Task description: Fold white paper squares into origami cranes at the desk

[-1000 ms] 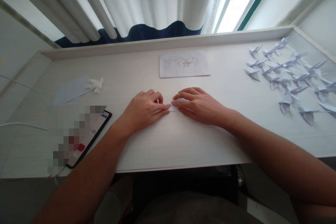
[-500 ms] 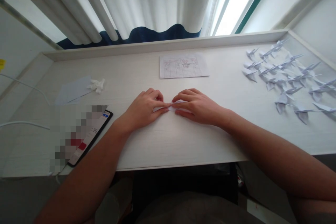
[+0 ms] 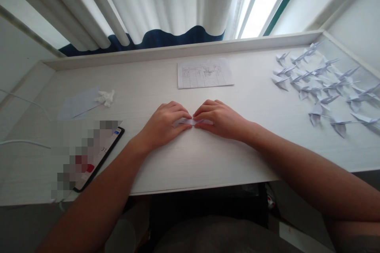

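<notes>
A small folded white paper (image 3: 190, 121) lies on the white desk (image 3: 190, 154) in front of me. My left hand (image 3: 164, 124) presses its left part with curled fingers, thumb and forefinger pinched on the paper. My right hand (image 3: 221, 118) holds the right part the same way, fingertips meeting the left hand's. Most of the paper is hidden under my fingers.
Several folded paper cranes (image 3: 325, 83) are spread at the right. A printed sheet (image 3: 204, 74) lies behind my hands. At the left are a pale sheet (image 3: 78, 104), a crumpled scrap (image 3: 105, 97), a phone (image 3: 97, 158) and a white cable (image 3: 23, 142). Curtains hang behind the desk.
My hands have closed in on the paper, fingertips drawing together and pressing it flatter. The view has shifted slightly.
</notes>
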The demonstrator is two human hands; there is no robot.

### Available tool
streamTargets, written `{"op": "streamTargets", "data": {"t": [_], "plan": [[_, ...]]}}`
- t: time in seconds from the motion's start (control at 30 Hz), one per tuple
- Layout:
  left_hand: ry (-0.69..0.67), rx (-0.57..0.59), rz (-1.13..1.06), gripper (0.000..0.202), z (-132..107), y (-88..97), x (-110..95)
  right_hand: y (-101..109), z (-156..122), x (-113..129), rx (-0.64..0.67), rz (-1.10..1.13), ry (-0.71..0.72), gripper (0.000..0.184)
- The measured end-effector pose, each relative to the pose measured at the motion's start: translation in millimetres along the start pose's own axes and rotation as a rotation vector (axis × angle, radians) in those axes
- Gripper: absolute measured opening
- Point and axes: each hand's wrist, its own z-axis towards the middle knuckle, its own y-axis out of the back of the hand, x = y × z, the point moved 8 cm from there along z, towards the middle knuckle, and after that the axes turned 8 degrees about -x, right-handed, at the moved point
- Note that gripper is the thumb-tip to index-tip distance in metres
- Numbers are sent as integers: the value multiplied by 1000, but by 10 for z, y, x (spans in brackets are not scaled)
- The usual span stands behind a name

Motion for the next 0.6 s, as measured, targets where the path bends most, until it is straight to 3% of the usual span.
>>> {"op": "streamTargets", "data": {"t": [0.17, 0.6], "plan": [[-25, 15, 23, 13, 4, -61, -26, -10, -2, -9, 4, 26, -6, 17], [72, 24, 39, 13, 3, -118, 1, 17, -15, -36, -4, 39, 8, 20]]}}
